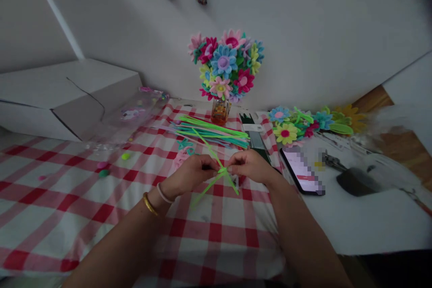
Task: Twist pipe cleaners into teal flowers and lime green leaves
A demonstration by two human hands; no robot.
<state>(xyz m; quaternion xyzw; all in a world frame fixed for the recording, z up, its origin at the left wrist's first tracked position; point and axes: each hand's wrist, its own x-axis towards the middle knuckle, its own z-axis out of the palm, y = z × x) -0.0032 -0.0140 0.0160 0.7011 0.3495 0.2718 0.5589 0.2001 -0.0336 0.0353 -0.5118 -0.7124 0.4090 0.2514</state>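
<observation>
Bright green pipe cleaners (211, 182) are twisted together in a small knot, with loose ends sticking out up and down. My left hand (199, 172) pinches the knot from the left side, thumb and forefinger closed. From the right, my right hand (248, 165) pinches the same green pipe cleaners close to the knot. Both hands are held over the checked cloth. Just beyond them lies a bundle of green and teal pipe cleaners (212, 130). Curled pink pipe cleaner pieces (181, 157) lie beside my left hand.
Behind the bundle stands a glass vase (221, 111) of fuzzy flowers (224, 60). A phone (300, 171), scissors-like tool (334, 160) and finished flowers (286, 133) lie at the right. A white box (67, 94), plastic bag (131, 114) and small pom-poms (126, 156) are at the left.
</observation>
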